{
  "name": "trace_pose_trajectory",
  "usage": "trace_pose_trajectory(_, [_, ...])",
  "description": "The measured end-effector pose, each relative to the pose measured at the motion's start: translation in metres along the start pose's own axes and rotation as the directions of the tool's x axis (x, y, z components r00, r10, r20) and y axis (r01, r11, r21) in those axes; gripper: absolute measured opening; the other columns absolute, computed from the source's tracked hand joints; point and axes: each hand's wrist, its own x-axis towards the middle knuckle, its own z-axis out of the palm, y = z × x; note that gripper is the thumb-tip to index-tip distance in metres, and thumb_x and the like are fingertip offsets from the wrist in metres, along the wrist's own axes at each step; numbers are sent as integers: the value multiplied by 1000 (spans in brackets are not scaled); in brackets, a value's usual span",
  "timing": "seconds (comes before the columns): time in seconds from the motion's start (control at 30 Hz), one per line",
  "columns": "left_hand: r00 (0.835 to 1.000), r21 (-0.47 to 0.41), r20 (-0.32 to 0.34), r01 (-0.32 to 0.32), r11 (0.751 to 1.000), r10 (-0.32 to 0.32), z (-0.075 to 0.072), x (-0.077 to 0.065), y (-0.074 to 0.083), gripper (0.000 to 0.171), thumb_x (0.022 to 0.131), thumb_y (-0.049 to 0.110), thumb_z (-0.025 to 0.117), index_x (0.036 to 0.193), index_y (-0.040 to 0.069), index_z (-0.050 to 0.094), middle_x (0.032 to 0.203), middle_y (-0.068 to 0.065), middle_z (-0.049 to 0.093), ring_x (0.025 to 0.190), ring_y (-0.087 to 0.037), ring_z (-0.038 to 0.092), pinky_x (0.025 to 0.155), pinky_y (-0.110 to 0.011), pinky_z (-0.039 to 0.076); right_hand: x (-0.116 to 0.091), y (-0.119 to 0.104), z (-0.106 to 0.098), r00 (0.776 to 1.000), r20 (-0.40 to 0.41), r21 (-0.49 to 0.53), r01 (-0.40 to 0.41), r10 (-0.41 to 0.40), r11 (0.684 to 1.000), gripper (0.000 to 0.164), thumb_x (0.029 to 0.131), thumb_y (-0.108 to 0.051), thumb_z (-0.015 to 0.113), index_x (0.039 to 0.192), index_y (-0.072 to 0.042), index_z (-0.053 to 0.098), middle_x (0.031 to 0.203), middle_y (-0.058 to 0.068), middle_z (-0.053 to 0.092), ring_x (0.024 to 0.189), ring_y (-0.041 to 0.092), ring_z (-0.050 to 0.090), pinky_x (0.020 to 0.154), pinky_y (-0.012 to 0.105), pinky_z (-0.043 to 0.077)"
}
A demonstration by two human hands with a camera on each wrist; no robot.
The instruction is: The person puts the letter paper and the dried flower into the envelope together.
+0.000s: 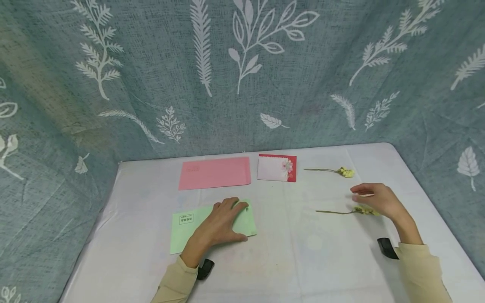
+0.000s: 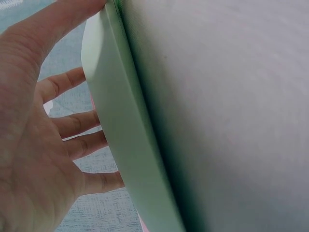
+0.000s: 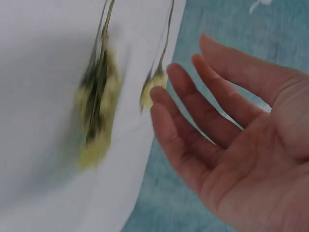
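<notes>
My left hand (image 1: 223,223) spans a pale green envelope (image 1: 183,237) with a small printed box near its left end. The left wrist view has the thumb (image 2: 53,29) at the near edge of the green envelope and spread fingers reaching its far edge, fingertips hidden. A dark shadow runs under the near edge. My right hand (image 1: 377,200), fingers loosely bent and holding nothing, hovers above a yellow dried flower (image 1: 365,210) with a thin stem. Farther back lies a second yellow flower (image 1: 345,171); in the right wrist view its bloom (image 3: 146,102) shows just past the fingertips.
A pink envelope (image 1: 216,173) lies at the back of the white-covered table (image 1: 295,261). Beside it is a red-and-white card (image 1: 273,167) with a flower print. A blue-green curtain (image 1: 227,122) with white leaf patterns surrounds the table's back and sides.
</notes>
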Motion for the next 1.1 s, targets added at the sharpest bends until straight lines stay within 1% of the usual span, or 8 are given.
trace_pose_trajectory(0.1, [1000,-2,-5,-8,1000,8,1,1,0,85,65,47,88,135,13,53,132,-15,51,122,-31,48,96,-53,40,-6,12,-9,999,13,-44,-34,35,998,42,93,-20,67,124,8,60,125,34,56,114,51,52,87,59,47])
trace_pose_trajectory(0.17, [1000,-1,-7,-10,1000,10,1,1,0,85,65,47,88,135,13,53,131,-16,51,122,-31,48,96,-53,40,-10,18,-12,998,12,-60,-60,61,996,45,91,-20,70,123,9,60,120,32,59,109,48,54,84,57,47])
trace_pose_trajectory(0.3, [1000,1,-9,-9,1000,9,1,1,-1,85,65,47,88,135,13,53,131,-15,52,122,-31,49,97,-53,40,-15,27,-15,994,7,-73,-110,111,991,50,85,-22,75,120,10,61,109,27,62,97,39,57,77,49,47])
trace_pose_trajectory(0.43, [1000,-3,-15,-14,1000,14,0,0,-1,86,64,47,88,135,14,53,131,-15,52,123,-31,49,97,-53,40,-16,35,-16,986,40,-79,-157,160,984,56,82,-25,78,121,10,61,112,30,60,98,40,55,80,51,45])
trace_pose_trajectory(0.57, [1000,-9,-15,-17,1000,17,0,1,-1,85,65,47,88,135,14,53,131,-15,52,123,-31,48,97,-54,40,-18,41,-12,982,68,-59,-172,176,983,53,81,-22,79,120,10,61,111,28,61,98,39,56,80,52,46])
trace_pose_trajectory(0.67, [1000,-10,-11,-14,1000,14,0,1,-1,85,65,47,88,135,14,53,131,-15,52,123,-31,48,97,-54,40,-19,42,-8,984,58,-49,-163,166,985,46,81,-17,79,116,9,63,108,27,62,95,38,57,78,50,46])
trace_pose_trajectory(0.83, [1000,-3,-2,-5,1000,5,0,0,-1,85,65,48,88,135,14,53,132,-16,51,124,-32,48,98,-54,40,-17,41,-6,986,36,-49,-163,165,985,40,82,-15,77,113,8,66,109,27,63,97,41,58,78,52,47])
trace_pose_trajectory(1.1, [1000,-3,5,-5,1000,5,-1,0,1,84,65,47,88,135,14,53,132,-16,52,124,-32,48,98,-54,40,-15,37,-6,976,49,-45,-208,210,977,39,84,-19,76,110,9,68,102,22,67,89,33,62,71,43,49])
